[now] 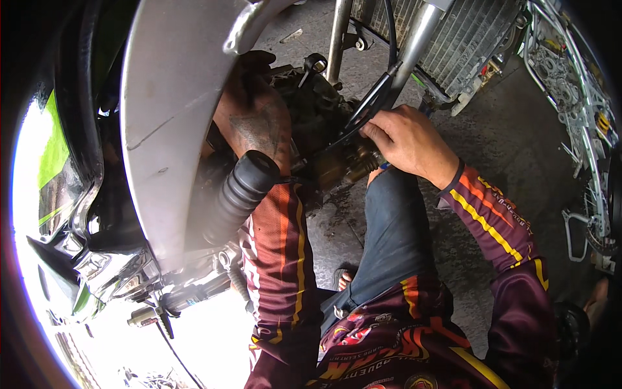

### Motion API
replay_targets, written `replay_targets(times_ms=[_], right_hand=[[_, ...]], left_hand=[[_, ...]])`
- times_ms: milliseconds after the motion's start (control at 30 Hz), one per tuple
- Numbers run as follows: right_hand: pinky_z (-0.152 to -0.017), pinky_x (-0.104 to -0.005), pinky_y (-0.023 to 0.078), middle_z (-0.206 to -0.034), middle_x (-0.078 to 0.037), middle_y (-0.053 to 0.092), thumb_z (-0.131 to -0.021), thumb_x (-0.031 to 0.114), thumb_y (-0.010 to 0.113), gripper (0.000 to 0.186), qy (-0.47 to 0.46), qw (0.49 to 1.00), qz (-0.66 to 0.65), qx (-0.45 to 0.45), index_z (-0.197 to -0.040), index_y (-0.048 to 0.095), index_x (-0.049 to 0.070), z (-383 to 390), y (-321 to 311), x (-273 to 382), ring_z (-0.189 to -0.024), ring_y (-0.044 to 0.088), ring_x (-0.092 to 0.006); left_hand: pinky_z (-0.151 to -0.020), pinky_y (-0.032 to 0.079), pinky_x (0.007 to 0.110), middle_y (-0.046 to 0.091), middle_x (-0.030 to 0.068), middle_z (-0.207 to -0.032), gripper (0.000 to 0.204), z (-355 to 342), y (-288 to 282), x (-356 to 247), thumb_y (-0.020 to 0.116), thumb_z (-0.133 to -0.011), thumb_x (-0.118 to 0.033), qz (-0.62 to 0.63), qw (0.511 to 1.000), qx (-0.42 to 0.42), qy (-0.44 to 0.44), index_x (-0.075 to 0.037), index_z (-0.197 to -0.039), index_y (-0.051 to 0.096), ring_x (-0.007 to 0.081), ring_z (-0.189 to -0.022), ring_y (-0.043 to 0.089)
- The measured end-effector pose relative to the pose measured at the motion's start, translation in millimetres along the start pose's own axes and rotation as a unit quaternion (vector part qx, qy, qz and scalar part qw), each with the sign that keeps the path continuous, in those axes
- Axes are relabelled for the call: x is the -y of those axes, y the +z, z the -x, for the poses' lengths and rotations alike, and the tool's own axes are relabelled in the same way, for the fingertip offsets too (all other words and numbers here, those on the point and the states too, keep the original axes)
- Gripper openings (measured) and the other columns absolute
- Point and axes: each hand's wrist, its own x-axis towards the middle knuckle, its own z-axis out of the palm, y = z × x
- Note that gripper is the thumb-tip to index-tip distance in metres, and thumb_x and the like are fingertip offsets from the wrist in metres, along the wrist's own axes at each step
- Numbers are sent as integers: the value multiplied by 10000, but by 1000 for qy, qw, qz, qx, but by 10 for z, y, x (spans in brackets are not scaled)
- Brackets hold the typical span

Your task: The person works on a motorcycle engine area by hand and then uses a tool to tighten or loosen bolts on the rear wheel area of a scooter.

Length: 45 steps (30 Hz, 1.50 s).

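Note:
My left hand (251, 97) reaches up past a large grey motorcycle frame panel (168, 129), against a dark, greasy engine (317, 107). Its fingers are lost in shadow and behind the metal. On the engine's other side, my right hand (411, 139) has its thumb and fingers closed together beside a black cable (376, 94). What sits between those fingertips is hidden. Below the right hand's fingertips is a brownish metal engine part (356, 165). A ribbed black rubber piece (243, 191) sticks out over my left forearm.
A dusty radiator (470, 45) stands at the upper right, near a silver metal tube (418, 45). Loose metal parts (573, 107) lie at the far right. My bent knee (395, 201) is below the engine. Green and black motorcycle bodywork (81, 142) fills the left side.

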Motion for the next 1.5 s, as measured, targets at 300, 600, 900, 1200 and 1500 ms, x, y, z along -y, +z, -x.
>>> replay_targets(times_ms=[300, 600, 900, 1200, 1500], right_hand=[[-650, -456, 488, -773, -162, 654, -885, 190, 596, 153, -11, 1000, -15, -25, -862, 651, 49, 40, 2, 4, -742, 633, -357], [-574, -454, 472, -668, -164, 617, -904, 206, 592, 150, 19, 998, 34, -44, -887, 625, 61, 86, -2, 15, -643, 619, -371], [-573, -450, 453, -670, -170, 604, -932, 212, 565, 197, 34, 999, 11, -24, -842, 590, 39, 115, 7, 40, -648, 611, -372], [-581, -461, 460, -694, -170, 618, -930, 196, 558, 167, 29, 999, -21, -15, -867, 598, 46, 116, 25, 4, -660, 615, -373], [-576, -455, 462, -694, -170, 617, -923, 204, 568, 174, 64, 998, 8, -23, -852, 600, 48, 104, 18, 30, -644, 612, -376]], left_hand=[[-733, 488, 251, 685, 90, -900, 213, 3, -14, -52, 436, -918, -24, -29, 999, 11, -8, 11, -945, 644, 143, -793, 625], [-721, 481, 245, 678, 74, -881, 205, 1, 3, -32, 443, -912, -7, -15, 1000, 4, -15, -4, -927, 648, 128, -780, 610], [-713, 476, 236, 676, 64, -883, 203, 4, 1, -10, 443, -904, 8, -17, 1000, 3, 8, -11, -912, 644, 118, -779, 608], [-713, 475, 235, 671, 58, -876, 206, 0, -1, -4, 438, -914, -5, -34, 999, 7, 0, -7, -928, 644, 114, -786, 605], [-724, 466, 234, 670, 59, -872, 212, 0, 7, -43, 433, -901, 8, -51, 998, 17, 14, -5, -923, 643, 114, -783, 595]])
